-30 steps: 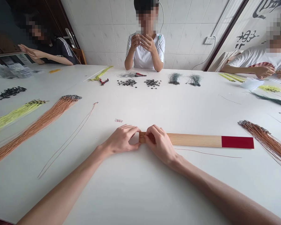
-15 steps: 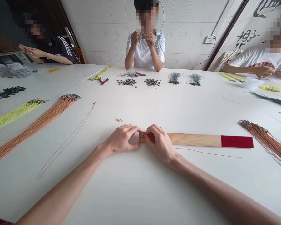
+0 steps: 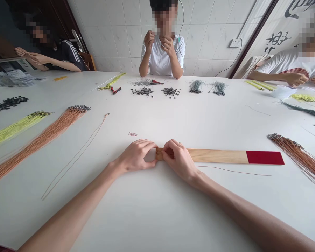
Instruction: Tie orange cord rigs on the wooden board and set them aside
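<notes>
A long wooden strip [image 3: 217, 156] with a red end [image 3: 264, 158] lies flat on the white table [image 3: 157, 210], running to the right. Both my hands meet at its left end. My left hand [image 3: 136, 155] has its fingers curled, the tips touching the strip's end. My right hand [image 3: 178, 161] rests on the strip with fingers pinched on a thin copper-coloured wire loop [image 3: 159, 152]. A single thin wire [image 3: 233, 170] trails to the right just in front of the strip.
Bundles of copper wires lie at left [image 3: 39, 138] and right [image 3: 299, 157], a yellow-green bundle [image 3: 15, 127] further left. Red pliers [image 3: 116, 91] and dark small parts [image 3: 170, 92] lie across the table. Three other people sit at the far side, working with their own hands.
My hands have stayed in place at the strip's left end. The person opposite has raised both hands a little higher.
</notes>
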The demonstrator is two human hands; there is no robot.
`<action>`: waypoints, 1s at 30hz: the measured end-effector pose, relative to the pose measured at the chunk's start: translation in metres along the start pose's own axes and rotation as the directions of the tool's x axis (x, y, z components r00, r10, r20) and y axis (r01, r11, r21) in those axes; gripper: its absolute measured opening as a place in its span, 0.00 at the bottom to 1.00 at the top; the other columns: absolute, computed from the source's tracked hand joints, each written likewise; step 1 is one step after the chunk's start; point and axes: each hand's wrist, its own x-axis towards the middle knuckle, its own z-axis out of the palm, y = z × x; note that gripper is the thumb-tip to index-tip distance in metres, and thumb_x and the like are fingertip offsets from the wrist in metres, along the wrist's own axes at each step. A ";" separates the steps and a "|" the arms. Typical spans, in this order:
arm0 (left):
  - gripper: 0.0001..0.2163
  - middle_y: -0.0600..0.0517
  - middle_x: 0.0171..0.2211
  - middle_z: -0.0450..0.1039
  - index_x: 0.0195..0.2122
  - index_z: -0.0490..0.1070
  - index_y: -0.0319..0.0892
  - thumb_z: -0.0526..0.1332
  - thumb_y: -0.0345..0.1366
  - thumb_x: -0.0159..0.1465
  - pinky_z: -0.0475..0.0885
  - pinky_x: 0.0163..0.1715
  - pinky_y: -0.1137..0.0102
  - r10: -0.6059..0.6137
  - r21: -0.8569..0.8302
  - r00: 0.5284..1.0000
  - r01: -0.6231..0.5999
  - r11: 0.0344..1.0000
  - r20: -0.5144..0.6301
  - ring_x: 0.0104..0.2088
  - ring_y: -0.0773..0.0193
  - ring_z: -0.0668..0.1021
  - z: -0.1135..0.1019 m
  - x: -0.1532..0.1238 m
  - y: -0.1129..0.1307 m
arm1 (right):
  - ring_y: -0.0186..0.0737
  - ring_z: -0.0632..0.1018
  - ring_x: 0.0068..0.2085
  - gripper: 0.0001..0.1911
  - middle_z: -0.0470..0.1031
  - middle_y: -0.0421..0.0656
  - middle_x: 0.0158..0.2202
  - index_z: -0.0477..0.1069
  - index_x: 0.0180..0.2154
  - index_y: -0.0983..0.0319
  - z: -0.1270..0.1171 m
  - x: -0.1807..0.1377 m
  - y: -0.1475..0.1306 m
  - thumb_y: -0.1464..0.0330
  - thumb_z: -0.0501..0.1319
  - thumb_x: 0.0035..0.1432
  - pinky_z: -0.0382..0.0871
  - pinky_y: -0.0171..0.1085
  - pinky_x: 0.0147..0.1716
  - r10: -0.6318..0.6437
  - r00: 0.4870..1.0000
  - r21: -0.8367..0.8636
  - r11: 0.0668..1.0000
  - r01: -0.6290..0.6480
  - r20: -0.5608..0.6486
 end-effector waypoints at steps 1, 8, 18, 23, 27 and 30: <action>0.07 0.52 0.30 0.71 0.35 0.66 0.42 0.56 0.33 0.55 0.67 0.33 0.69 0.001 -0.001 1.000 -0.001 1.000 0.000 0.32 0.62 0.73 0.000 0.000 0.000 | 0.32 0.64 0.26 0.07 0.66 0.38 0.27 0.57 0.23 0.60 0.000 0.000 0.000 0.75 0.51 0.50 0.58 0.32 0.25 0.003 1.000 0.000 1.000 -0.003 -0.001; 0.08 0.51 0.31 0.71 0.37 0.67 0.42 0.56 0.34 0.55 0.67 0.34 0.68 0.002 -0.009 1.000 -0.002 1.000 0.010 0.33 0.62 0.73 -0.001 0.000 0.000 | 0.31 0.64 0.26 0.06 0.67 0.38 0.26 0.57 0.23 0.60 0.000 0.000 0.000 0.74 0.51 0.50 0.58 0.32 0.25 0.020 1.000 0.012 1.000 -0.020 0.006; 0.07 0.52 0.31 0.71 0.36 0.66 0.42 0.57 0.33 0.55 0.67 0.33 0.69 0.015 -0.005 1.000 -0.015 1.000 0.002 0.32 0.63 0.73 0.000 0.000 0.000 | 0.31 0.64 0.27 0.06 0.67 0.38 0.28 0.59 0.24 0.60 0.000 0.000 0.000 0.72 0.52 0.52 0.59 0.32 0.26 0.034 0.999 0.034 0.999 -0.035 0.014; 0.07 0.52 0.31 0.71 0.36 0.66 0.41 0.57 0.32 0.55 0.67 0.33 0.69 0.022 -0.002 1.000 -0.022 1.000 -0.007 0.31 0.64 0.73 0.000 -0.001 0.000 | 0.31 0.64 0.27 0.06 0.67 0.38 0.27 0.59 0.24 0.60 0.000 0.001 0.000 0.73 0.52 0.51 0.58 0.32 0.26 0.030 1.000 0.024 0.999 -0.030 0.009; 0.07 0.53 0.30 0.71 0.36 0.66 0.41 0.57 0.32 0.55 0.67 0.32 0.70 0.030 0.000 0.999 -0.030 1.000 -0.016 0.31 0.64 0.73 0.000 -0.001 0.000 | 0.31 0.64 0.26 0.06 0.67 0.38 0.27 0.59 0.24 0.60 0.000 0.000 0.001 0.73 0.52 0.51 0.58 0.31 0.25 0.029 1.000 0.024 0.999 -0.029 0.008; 0.07 0.52 0.30 0.71 0.36 0.66 0.41 0.57 0.32 0.55 0.67 0.32 0.70 0.038 0.003 0.999 -0.038 0.999 -0.026 0.31 0.64 0.73 0.001 -0.001 0.000 | 0.31 0.64 0.26 0.06 0.67 0.38 0.27 0.59 0.23 0.60 0.000 0.000 0.001 0.73 0.52 0.51 0.58 0.31 0.25 0.033 0.999 0.025 0.999 -0.033 0.007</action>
